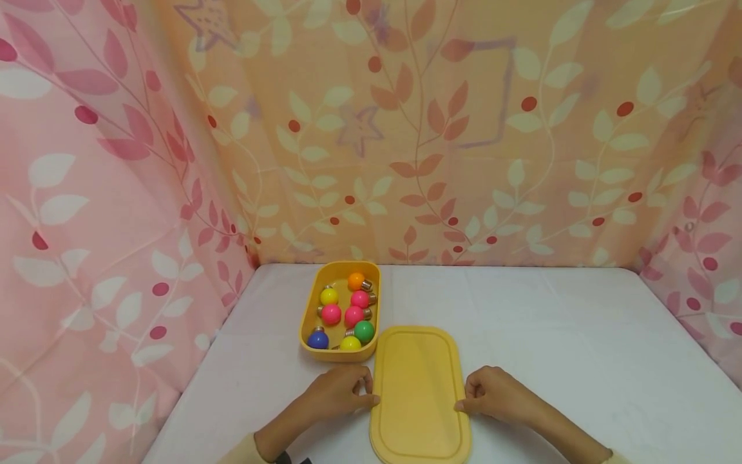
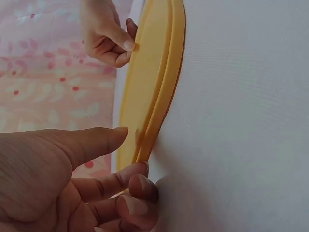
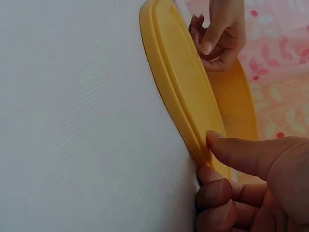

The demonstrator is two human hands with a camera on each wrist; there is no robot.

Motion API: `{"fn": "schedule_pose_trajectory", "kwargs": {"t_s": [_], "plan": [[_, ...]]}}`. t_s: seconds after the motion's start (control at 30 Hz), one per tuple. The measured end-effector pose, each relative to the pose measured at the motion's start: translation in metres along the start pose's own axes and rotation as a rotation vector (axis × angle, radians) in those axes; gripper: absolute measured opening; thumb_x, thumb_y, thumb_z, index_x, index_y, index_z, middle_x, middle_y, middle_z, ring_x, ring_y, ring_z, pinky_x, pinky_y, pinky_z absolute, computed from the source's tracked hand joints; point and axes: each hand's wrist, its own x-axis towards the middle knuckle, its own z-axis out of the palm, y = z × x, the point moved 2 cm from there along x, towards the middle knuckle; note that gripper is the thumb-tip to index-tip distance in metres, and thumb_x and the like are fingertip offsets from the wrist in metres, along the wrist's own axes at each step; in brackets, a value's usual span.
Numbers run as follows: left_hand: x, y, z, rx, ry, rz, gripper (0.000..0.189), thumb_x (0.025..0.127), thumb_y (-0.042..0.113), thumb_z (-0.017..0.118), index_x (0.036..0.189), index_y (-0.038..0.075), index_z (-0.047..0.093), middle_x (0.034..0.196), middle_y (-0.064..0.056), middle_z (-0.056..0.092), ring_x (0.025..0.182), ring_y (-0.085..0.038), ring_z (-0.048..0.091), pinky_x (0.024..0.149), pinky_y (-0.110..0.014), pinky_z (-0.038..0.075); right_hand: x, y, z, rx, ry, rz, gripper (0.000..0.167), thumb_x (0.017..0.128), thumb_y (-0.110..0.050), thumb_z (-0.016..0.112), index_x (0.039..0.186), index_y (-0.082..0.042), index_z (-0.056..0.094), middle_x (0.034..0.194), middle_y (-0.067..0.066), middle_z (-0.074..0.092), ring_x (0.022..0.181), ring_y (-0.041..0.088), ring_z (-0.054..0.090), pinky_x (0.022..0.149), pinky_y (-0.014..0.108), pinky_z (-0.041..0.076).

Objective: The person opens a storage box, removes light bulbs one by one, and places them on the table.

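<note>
A yellow rectangular lid [image 1: 420,393] with rounded corners and a raised rim lies on the white table, in front of me. My left hand [image 1: 343,391] pinches its left edge, thumb over the top and forefinger at the side, as the left wrist view shows with the lid [image 2: 152,82] beyond the thumb. On the opposite edge my right hand [image 1: 503,394] pinches the lid in the same way, thumb on the rim in the right wrist view. Behind the left hand stands a yellow box [image 1: 305,322] holding several coloured light bulbs [image 1: 330,314].
The box stands just beyond the lid's upper left corner, with its top uncovered. A white cloth covers the table [image 1: 539,322]. Patterned curtains [image 1: 417,129] hang behind the table and at both sides.
</note>
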Motion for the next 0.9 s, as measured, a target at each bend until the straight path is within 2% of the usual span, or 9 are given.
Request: {"fn": "schedule_pose_trajectory", "kwargs": {"t_s": [0.27,0.47,0.6,0.67,0.8,0.9], "plan": [[-0.003,0.004,-0.005,-0.014,-0.05,-0.012,0.02,0.09,0.042,0.076,0.084,0.026,0.066,0.062,0.008,0.057,0.056,-0.008,0.05,0.048,-0.023,0.041,0.0,-0.001,-0.001,0.023,-0.02,0.003,0.038,0.088,-0.037,0.078,0.064,-0.015,0.058,0.054,-0.013,0.047,0.049,0.0,0.039,0.043,0.014,0.031],[-0.01,0.014,-0.018,-0.171,-0.148,0.004,0.019,0.095,0.044,0.07,0.09,0.026,0.066,0.061,0.002,0.061,0.048,-0.013,0.051,0.045,-0.024,0.045,-0.005,-0.005,-0.008,0.018,-0.03,0.022,0.052,0.096,-0.041,0.069,0.055,-0.017,0.047,0.044,-0.013,0.041,0.042,0.001,0.033,0.041,0.015,0.025],[-0.015,0.022,-0.033,-0.252,-0.184,0.036,0.018,0.098,0.044,0.066,0.098,0.026,0.066,0.067,0.0,0.063,0.05,-0.016,0.055,0.048,-0.029,0.052,-0.003,-0.012,-0.018,0.009,-0.018,-0.005,0.051,0.098,-0.041,0.066,0.058,-0.012,0.053,0.044,-0.012,0.043,0.042,0.002,0.037,0.041,0.017,0.031],[-0.016,0.024,-0.044,-0.269,-0.16,0.063,0.018,0.099,0.042,0.065,0.1,0.025,0.067,0.07,0.0,0.065,0.054,-0.019,0.059,0.051,-0.031,0.054,0.0,-0.016,-0.024,0.012,-0.01,-0.024,0.047,0.099,-0.04,0.065,0.064,-0.009,0.058,0.047,-0.01,0.046,0.043,0.003,0.039,0.041,0.018,0.033],[-0.015,0.025,-0.067,-0.28,-0.068,0.126,0.02,0.101,0.035,0.064,0.103,0.015,0.069,0.079,-0.003,0.066,0.064,-0.025,0.063,0.058,-0.034,0.057,0.006,-0.026,-0.036,-0.012,0.013,-0.06,0.039,0.1,-0.039,0.065,0.075,-0.008,0.065,0.053,-0.006,0.054,0.046,0.004,0.045,0.041,0.019,0.035],[-0.013,0.02,-0.081,-0.29,-0.004,0.117,0.022,0.1,0.032,0.066,0.105,0.011,0.069,0.085,-0.004,0.065,0.071,-0.026,0.063,0.061,-0.035,0.058,0.012,-0.035,-0.043,-0.045,0.037,-0.083,0.035,0.1,-0.038,0.064,0.08,-0.01,0.068,0.056,-0.002,0.058,0.049,0.008,0.051,0.042,0.021,0.039]]}}
